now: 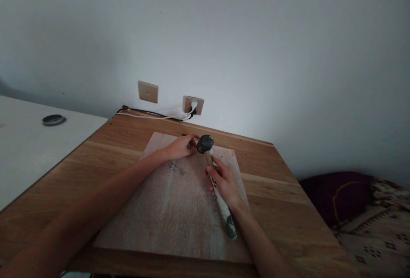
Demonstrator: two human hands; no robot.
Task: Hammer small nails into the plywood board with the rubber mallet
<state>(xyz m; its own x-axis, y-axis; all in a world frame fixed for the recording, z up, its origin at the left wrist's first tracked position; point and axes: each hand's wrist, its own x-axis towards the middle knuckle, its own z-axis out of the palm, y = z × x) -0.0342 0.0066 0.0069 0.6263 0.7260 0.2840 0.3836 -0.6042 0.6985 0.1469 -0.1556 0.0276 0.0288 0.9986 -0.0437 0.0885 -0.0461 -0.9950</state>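
My right hand (225,182) is wrapped round the upper handle of a mallet (221,203), which has a dark rounded head and a worn pale handle with a dark end. The mallet's head is raised over the far part of a flat wooden board (173,214). Just left of that head, my left hand (181,147) rests at the board with its fingers drawn together in a pinch. Whatever sits between those fingertips is too small or hidden to make out. Several loose nails (173,166) lie on the board near my left wrist.
Under the board is a wooden tabletop (275,201), backed by a white wall. White and black cables (153,116) run along its back edge to a wall socket (193,105). On the left, a white table (28,154) carries a dark round object (54,119). Patterned fabric (374,231) lies at right.
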